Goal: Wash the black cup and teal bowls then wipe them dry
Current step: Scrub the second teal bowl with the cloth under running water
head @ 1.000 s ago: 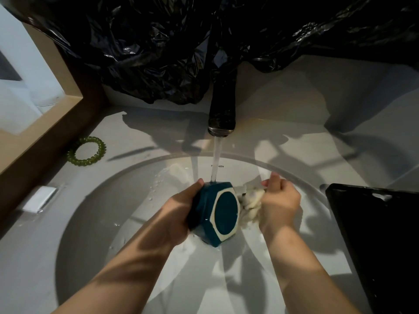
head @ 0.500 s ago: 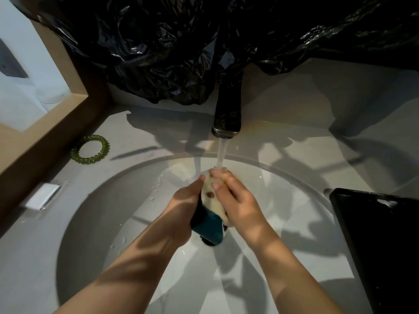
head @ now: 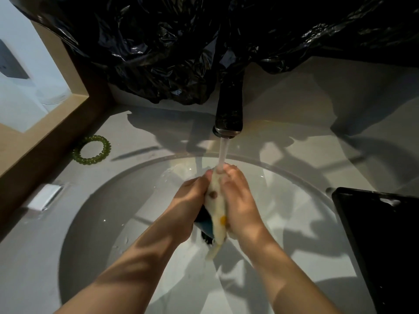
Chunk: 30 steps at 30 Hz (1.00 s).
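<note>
The right hand, holding the cloth, has moved onto the bowl gripped by the left hand: scrubbing has begun.

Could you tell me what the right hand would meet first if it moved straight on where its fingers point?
The right hand points away from the person; the water stream at its fingertips comes first. Beyond that, probably the sink wall below the faucet, though depth is unclear.

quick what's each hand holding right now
Left hand: grips the teal bowl.
Right hand: fingers curled over the pale cloth, holding it against the teal bowl.
</note>
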Motion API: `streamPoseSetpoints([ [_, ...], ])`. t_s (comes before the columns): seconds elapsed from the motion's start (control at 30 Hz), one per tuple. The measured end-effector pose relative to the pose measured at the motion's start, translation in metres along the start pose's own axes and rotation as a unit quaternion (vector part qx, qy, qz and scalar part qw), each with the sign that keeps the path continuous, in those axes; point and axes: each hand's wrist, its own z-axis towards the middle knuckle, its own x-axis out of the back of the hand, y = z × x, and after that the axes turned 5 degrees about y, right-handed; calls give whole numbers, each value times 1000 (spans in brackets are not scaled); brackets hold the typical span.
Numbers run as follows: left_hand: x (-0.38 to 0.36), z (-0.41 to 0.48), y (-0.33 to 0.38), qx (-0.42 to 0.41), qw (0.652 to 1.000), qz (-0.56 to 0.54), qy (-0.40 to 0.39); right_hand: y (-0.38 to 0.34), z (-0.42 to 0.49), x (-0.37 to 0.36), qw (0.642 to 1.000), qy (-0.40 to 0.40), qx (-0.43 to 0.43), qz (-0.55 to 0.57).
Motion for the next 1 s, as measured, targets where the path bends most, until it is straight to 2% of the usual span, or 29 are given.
streamPoseSetpoints([
  [0.07, 2, -3, -4, 8, 1000, -28, 8, 3, -20, -11, 992, -32, 72, -96],
  [0.13, 8, -4, -11, 20, 999, -30, -5, 3, -33, -22, 947, -18, 216, -239],
  [0.17, 10, -5, -12, 20, 999, -30, -16, 1, -33, -23, 918, 4, 275, -284],
  [0.2, 10, -7, -8, 11, 999, -26, -19, 1, -27, -22, 905, 18, 302, -300],
  [0.23, 10, -6, -7, -3, 1000, -22, -13, -5, -22, -18, 914, 18, 293, -279],
  [0.27, 8, -7, -3, -14, 1000, -14, -14, -6, -14, -13, 939, 24, 258, -227],
  [0.33, 1, -10, 6, 5, 1000, -3, -21, -9, 1, 1, 993, 34, 99, -46],
  [0.37, -2, -10, 5, 22, 1000, -14, -17, -6, 6, 6, 998, 38, -4, 53],
  [0.4, -5, -12, 6, 40, 999, -28, -10, -2, 9, 7, 988, 49, -84, 120],
  [0.43, -5, -11, 4, 57, 997, -43, 5, 2, 8, 5, 979, 57, -134, 140],
  [0.5, -6, -10, 1, 73, 993, -80, 35, 6, -4, -3, 982, 81, -133, 109],
  [0.57, -6, -9, 0, 58, 993, -99, 39, 6, -20, -12, 997, 74, -8, -18],
  [0.63, -3, -11, -3, 41, 992, -118, 25, 5, -29, -20, 975, 23, 125, -183],
  [0.67, -2, -13, -2, 36, 993, -111, 18, 4, -29, -21, 960, 10, 160, -230],
  [0.73, -1, -15, -1, 21, 998, -58, 12, 5, -22, -17, 950, 25, 206, -235],
  [0.8, 0, -12, -1, 18, 1000, -24, 7, 3, -10, -9, 976, 44, 148, -153],
  [0.87, -2, -14, 1, 31, 999, 16, -6, 1, 3, 2, 999, 32, 24, -20],
  [1.0, -8, -18, 1, 85, 995, -40, -24, 8, 6, 10, 984, 54, -153, 79],
])
